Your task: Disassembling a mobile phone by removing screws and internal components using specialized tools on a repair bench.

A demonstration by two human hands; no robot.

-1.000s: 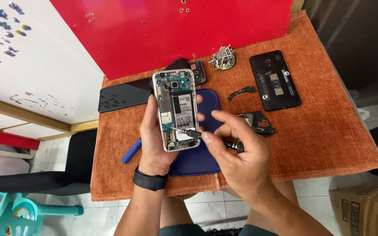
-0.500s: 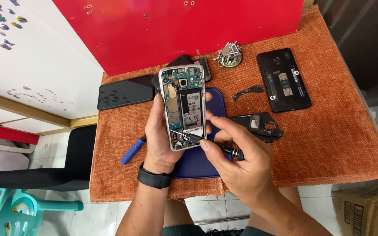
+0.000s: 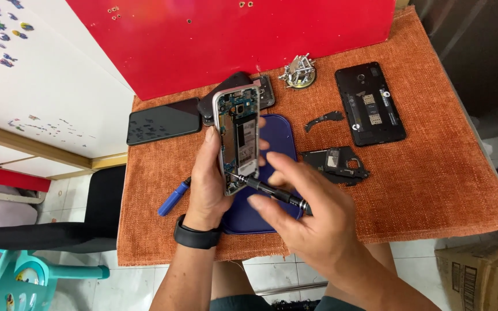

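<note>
My left hand [image 3: 206, 178] grips an opened phone [image 3: 237, 135] by its edge, tilted upright with its circuit board and battery facing me. My right hand [image 3: 312, 222] holds a thin black precision screwdriver [image 3: 266, 189] whose tip touches the lower part of the phone's inside. Both hands hover over a dark blue mat [image 3: 272, 173] lying on the orange cloth-covered table [image 3: 433, 173]. A black band sits on my left wrist.
On the cloth lie a black phone face up [image 3: 163, 121], another opened black phone [image 3: 370, 103], a black inner frame [image 3: 335, 164], a small curved black part [image 3: 324, 120], a metal screw holder [image 3: 298, 72] and a blue-handled tool [image 3: 174, 197]. A red panel [image 3: 231, 40] stands behind. A black chair [image 3: 47, 230] is at left.
My left hand has tilted the phone more on edge and lifted it slightly. My right hand has shifted lower right, with the screwdriver tip still at the phone's lower end.
</note>
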